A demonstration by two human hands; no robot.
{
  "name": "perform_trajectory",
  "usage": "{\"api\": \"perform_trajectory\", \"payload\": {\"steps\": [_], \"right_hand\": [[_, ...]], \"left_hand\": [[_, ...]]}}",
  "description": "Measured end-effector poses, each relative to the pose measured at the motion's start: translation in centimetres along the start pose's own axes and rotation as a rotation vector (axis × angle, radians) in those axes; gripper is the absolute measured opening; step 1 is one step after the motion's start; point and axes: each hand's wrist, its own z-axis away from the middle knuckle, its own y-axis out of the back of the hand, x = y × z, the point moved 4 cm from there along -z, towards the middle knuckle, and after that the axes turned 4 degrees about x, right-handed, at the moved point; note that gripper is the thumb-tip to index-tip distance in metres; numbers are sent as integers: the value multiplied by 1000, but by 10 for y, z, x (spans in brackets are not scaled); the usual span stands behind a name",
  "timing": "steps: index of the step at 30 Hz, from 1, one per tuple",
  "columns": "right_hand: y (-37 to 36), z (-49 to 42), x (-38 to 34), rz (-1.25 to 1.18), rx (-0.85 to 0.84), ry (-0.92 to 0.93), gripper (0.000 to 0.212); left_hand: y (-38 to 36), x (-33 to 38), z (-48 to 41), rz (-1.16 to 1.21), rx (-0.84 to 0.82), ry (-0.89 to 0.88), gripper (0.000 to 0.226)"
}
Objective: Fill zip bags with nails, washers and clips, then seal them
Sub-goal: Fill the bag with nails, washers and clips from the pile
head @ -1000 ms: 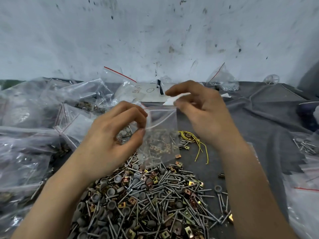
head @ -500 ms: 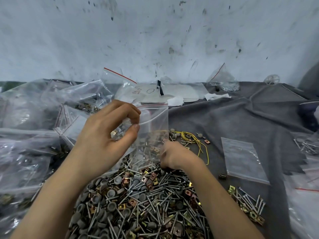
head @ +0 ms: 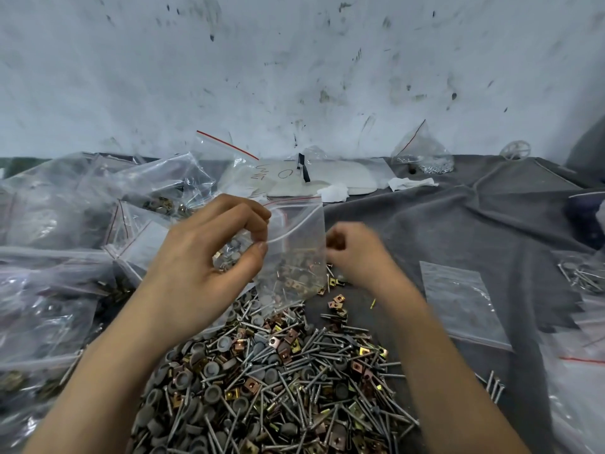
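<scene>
My left hand (head: 209,257) pinches the open mouth of a small clear zip bag (head: 294,257) with a red top line and holds it upright over the heap. A few clips and nails lie in its bottom. My right hand (head: 353,250), blurred, sits with curled fingers against the bag's right edge; anything inside the fist is hidden. Below both hands spreads a heap of nails, grey washers and brass clips (head: 278,371).
An empty flat zip bag (head: 458,299) lies on the grey cloth (head: 474,224) to the right, with a few loose nails (head: 494,386) below it. Filled plastic bags (head: 49,257) crowd the left. More bags (head: 582,276) lie at the right edge and one bag (head: 422,155) stands by the wall.
My right hand let go of the bag's top, dipped to the heap, and has now risen back to the bag's right edge. The left hand kept its pinch on the bag.
</scene>
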Motion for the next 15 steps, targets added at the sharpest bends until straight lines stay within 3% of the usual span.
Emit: {"api": "perform_trajectory", "payload": {"steps": [4, 6, 12, 15], "right_hand": [[56, 15, -26, -631, 322, 168, 19], [72, 31, -44, -742, 369, 304, 20], [66, 48, -71, -379, 218, 379, 13], [71, 46, -67, -380, 236, 347, 10]], "left_hand": [[-2, 3, 0, -9, -34, -16, 15], [-4, 4, 0, -18, -45, -28, 16], [-2, 8, 1, 13, -32, -31, 16], [0, 7, 1, 7, -25, -28, 14]]}}
